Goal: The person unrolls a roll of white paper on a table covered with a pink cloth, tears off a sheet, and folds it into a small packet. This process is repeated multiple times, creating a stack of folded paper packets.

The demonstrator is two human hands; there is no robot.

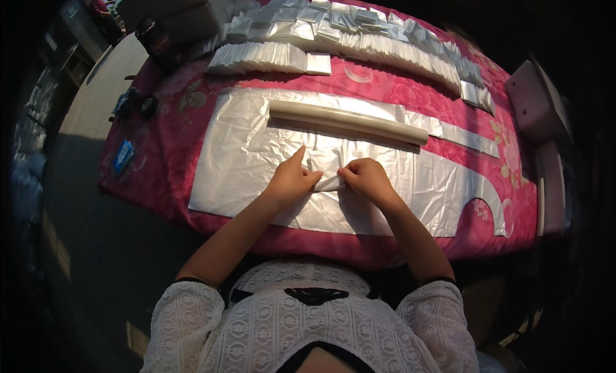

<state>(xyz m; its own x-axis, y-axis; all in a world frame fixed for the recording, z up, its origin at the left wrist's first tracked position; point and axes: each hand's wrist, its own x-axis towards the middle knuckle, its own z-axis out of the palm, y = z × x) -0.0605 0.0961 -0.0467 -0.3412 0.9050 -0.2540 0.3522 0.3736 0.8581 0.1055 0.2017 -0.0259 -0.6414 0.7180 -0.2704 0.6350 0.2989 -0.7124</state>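
Both hands, left hand [290,178] and right hand [366,177], pinch a small silver packet [328,181] below rows of folded silver packets [359,36].

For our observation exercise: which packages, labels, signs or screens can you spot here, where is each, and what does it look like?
Small flat blue packet: left table edge, rectangular, blue with pale markings.
Large pale cardboard box: far left corner, boxy, grey-white.
No signs or screens visible.

Open silver sheet [244,161] flanks both hands; the roll [346,121] bars reach toward the stacked packets [359,42].
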